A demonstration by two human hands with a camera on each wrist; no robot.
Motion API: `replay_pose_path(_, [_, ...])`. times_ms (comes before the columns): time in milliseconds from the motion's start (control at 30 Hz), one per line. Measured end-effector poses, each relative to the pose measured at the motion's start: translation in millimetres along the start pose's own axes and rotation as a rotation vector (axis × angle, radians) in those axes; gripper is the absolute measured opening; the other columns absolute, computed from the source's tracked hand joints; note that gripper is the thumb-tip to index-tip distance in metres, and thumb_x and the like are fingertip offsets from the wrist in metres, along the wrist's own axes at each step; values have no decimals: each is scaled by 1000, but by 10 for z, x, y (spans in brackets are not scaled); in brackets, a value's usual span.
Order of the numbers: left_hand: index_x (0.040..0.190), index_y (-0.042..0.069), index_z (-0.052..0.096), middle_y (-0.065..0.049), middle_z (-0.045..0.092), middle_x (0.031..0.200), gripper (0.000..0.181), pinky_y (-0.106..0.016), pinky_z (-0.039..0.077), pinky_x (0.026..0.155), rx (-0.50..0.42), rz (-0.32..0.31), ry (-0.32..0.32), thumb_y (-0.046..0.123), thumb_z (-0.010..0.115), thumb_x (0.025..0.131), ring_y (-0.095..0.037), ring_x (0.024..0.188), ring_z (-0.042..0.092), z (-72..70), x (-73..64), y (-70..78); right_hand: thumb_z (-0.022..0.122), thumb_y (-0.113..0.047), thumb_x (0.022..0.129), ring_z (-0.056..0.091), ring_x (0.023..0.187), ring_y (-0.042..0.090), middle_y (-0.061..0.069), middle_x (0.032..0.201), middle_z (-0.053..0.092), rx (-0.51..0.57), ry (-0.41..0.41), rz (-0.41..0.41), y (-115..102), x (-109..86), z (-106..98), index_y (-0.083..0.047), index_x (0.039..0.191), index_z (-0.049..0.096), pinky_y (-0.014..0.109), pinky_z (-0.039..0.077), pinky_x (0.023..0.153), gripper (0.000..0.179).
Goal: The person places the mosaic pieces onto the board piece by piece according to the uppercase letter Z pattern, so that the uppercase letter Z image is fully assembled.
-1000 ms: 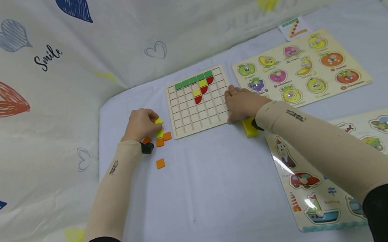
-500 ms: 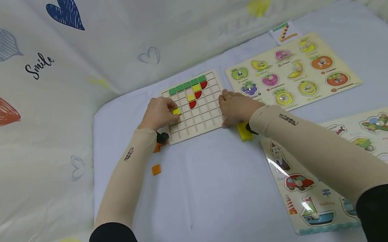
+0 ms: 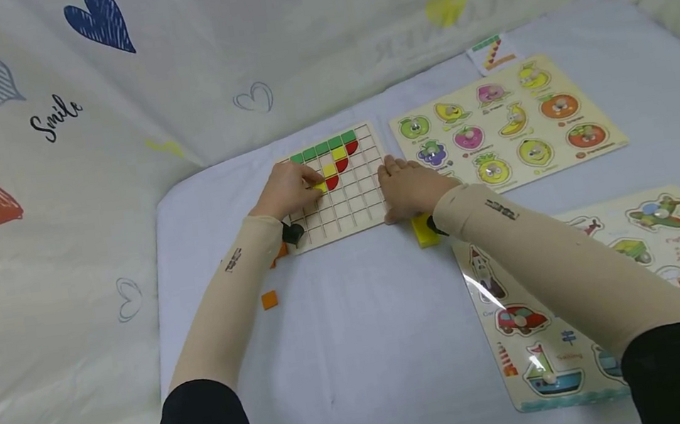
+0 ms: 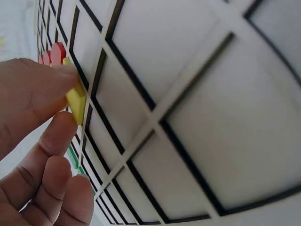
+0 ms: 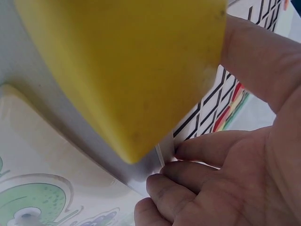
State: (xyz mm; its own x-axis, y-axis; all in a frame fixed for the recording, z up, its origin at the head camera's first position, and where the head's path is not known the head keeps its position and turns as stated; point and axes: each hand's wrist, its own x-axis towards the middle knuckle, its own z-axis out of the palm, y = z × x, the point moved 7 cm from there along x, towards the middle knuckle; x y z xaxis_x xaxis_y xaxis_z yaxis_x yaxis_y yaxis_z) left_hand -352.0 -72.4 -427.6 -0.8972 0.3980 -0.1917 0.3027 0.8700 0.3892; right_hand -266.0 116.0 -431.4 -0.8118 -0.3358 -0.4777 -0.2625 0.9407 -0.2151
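My left hand (image 3: 288,189) pinches a small yellow tile (image 4: 76,106) between thumb and finger, over the wooden grid board (image 3: 349,212). In the head view the tile sits just left of the lowest red quarter-round tile (image 3: 332,183). A row of green tiles (image 3: 322,148) runs along the board's top, with yellow and red pieces stepping diagonally below it. My right hand (image 3: 410,187) rests along the board's right edge, fingers extended. Close by its wrist stands a yellow block (image 5: 127,75), partly hidden by the wrist in the head view.
Orange tiles, partly covered by the left wrist, lie left of the board; one orange tile (image 3: 270,300) sits apart. A fruit puzzle board (image 3: 472,184) and a vehicle puzzle board (image 3: 562,333) lie to the right. A pattern card (image 3: 494,53) stands at the back.
My left hand has lifted a yellow tile from the loose pieces and carried it up and right onto the grid, beside the lowest red piece. The right hand has stayed at the board's edge.
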Motion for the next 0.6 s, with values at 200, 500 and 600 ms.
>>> replay_pose_path(200, [122,11,78,-6,76,122,30,-40,53,103,-9,-5,-15,20,76,93,-22,114,65,12,-102,-114,71,-39,97,9,161,45,30,172,4,1,-13,-13,-49,35,41,10,162,14,54,11,132,99])
replay_pose_path(500, [121,11,77,-8,73,118,29,-39,53,89,-3,-81,6,21,76,93,-26,101,60,-185,-392,-482,71,-38,98,7,161,47,34,170,3,-1,-11,-39,-27,37,9,12,161,13,56,12,132,99])
replay_pose_path(600, [120,11,77,-9,73,119,30,-39,53,88,-10,-125,3,22,77,92,-26,100,59,-252,-524,-673,70,-38,98,7,161,47,34,170,2,-2,-19,-35,-15,53,-7,13,161,12,57,11,131,100])
